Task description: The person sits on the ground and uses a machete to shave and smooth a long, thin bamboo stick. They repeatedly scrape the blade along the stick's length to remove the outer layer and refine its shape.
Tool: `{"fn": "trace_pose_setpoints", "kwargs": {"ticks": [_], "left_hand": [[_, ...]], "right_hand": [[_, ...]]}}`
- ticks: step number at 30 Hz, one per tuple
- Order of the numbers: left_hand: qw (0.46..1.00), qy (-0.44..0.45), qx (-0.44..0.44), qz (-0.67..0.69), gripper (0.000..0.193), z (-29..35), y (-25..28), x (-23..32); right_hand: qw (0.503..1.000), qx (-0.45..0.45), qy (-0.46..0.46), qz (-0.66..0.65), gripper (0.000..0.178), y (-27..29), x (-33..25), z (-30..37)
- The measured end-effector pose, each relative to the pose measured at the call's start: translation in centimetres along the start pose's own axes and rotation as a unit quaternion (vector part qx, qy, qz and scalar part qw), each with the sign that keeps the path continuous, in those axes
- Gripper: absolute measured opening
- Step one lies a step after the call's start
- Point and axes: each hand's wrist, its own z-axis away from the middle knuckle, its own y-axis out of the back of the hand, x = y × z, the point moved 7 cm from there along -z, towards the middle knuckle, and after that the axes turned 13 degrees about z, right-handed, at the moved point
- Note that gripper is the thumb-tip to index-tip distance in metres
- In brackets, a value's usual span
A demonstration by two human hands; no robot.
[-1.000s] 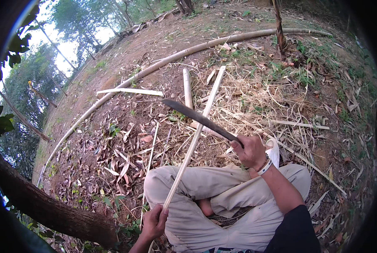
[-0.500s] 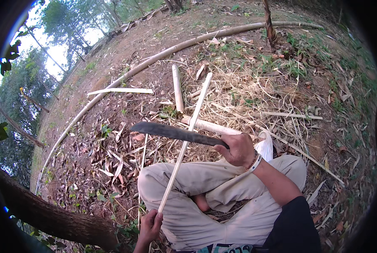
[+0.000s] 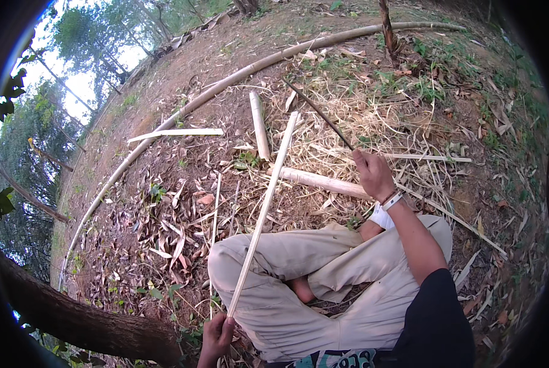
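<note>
My left hand (image 3: 217, 335) grips the lower end of a long pale bamboo strip (image 3: 261, 214). The strip slants up and away across my left knee, its far end over the ground. In my right hand (image 3: 373, 176) is the handle of a machete (image 3: 318, 111). Its dark blade shows edge-on, pointing up and to the left, apart from the strip. Beneath the right hand a peeled bamboo piece (image 3: 323, 182) lies on the ground. A shorter bamboo piece (image 3: 259, 126) lies beyond it.
Thin shavings (image 3: 379, 122) cover the ground ahead. A long bamboo pole (image 3: 225, 81) curves across the slope. One split strip (image 3: 188, 132) rests across the pole. A tree trunk (image 3: 84, 322) leans in at lower left. A thin stump (image 3: 387, 34) stands at the back.
The machete has swung from lying across the strip to the strip's right side, its blade now edge-on and pointing farther away. My right hand has risen a little. The left hand keeps its grip.
</note>
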Motion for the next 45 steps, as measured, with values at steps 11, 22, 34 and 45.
{"fn": "trace_pose_setpoints", "kwargs": {"ticks": [11, 22, 34, 45], "left_hand": [[0.997, -0.023, -0.065, 0.023, 0.027, -0.4, -2.5, 2.9], [0.97, 0.043, -0.05, 0.235, 0.027, -4.2, -2.3, 5.6], [0.908, -0.026, -0.206, 0.364, 0.059, -14.2, -13.0, 14.0], [0.973, -0.229, -0.023, -0.004, 0.012, -13.7, -13.7, 16.0]], "right_hand": [[0.967, -0.033, 0.249, 0.042, 0.056, -1.2, -8.8, 6.4], [0.991, 0.04, 0.052, -0.119, 0.062, 2.8, -4.8, 0.8], [0.958, -0.029, 0.286, 0.015, 0.057, 0.3, -14.4, 9.6], [0.956, 0.028, 0.292, 0.023, 0.059, 0.2, -12.6, 7.8]]}}
